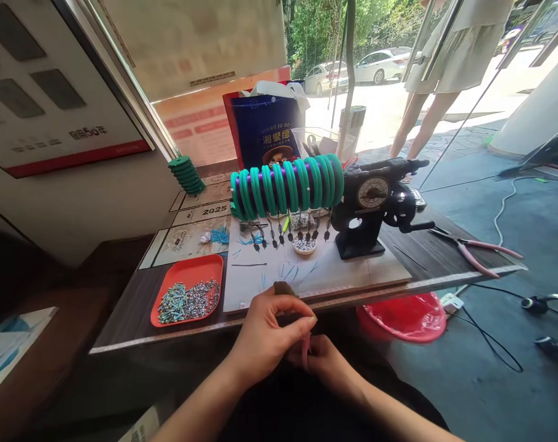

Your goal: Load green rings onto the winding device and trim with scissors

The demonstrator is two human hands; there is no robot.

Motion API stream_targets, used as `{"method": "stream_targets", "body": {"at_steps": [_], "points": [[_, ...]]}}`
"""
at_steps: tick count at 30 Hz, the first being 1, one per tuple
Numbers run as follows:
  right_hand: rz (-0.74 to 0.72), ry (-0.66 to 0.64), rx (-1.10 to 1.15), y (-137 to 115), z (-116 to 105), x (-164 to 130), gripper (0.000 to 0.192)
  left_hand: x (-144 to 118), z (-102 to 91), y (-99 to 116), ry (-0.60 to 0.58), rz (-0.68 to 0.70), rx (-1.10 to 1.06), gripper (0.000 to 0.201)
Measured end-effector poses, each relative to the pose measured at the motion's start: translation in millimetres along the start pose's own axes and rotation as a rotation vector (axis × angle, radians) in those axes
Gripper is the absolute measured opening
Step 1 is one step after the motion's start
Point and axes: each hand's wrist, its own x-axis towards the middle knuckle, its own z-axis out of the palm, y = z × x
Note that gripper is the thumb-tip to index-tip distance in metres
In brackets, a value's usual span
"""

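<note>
**Pink handle pinched low, everything else waiting on the bench**

Pink is all I can make out of the small tool (305, 351) my hands are busy with, down below the table edge (269, 324) over my lap. Left hand (264, 334) is curled over from the left, thumb and forefinger closing on something tiny I can't resolve; right hand (327, 363) is wrapped round the pink thing underneath. My read: I'm mid-way through fitting or crimping one small piece, and the next move needs a steady pinch and a fresh part from the tray.

Moving outward: the orange tray (188, 290) of silvery and bluish bits sits just left, the white board (306, 273) with loose blue strands ahead. Above it, green spools (285, 184) on a rod, with small hooks or weights hanging below, then the black winder (375, 205) with its dial. Pink pliers (479, 252) lie far right.

Readable stuff: "2025" on the calendar card (205, 212), and a blue bag (267, 132) with Chinese characters plus partial Latin lettering I can't quite read.
</note>
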Motion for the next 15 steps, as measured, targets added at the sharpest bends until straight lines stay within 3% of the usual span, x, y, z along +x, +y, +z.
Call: {"method": "stream_targets", "body": {"at_steps": [3,8,11,15], "points": [[0.029,0.042,0.101,0.0,-2.5,-5.7,0.039,-0.7,-1.7,0.6,-0.041,0.018,0.116,0.012],[0.017,0.168,0.193,-5.8,-20.7,-28.0,0.037,-5.6,12.9,2.9,-0.189,0.062,0.581,0.015],[-0.024,0.274,0.297,-4.5,-25.9,-34.6,0.038,-7.5,27.0,3.7,-0.338,0.095,0.64,0.022],[-0.041,0.343,0.376,3.2,-28.6,-31.7,0.04,-3.2,32.2,2.1,-0.358,0.118,0.687,0.023]]}}
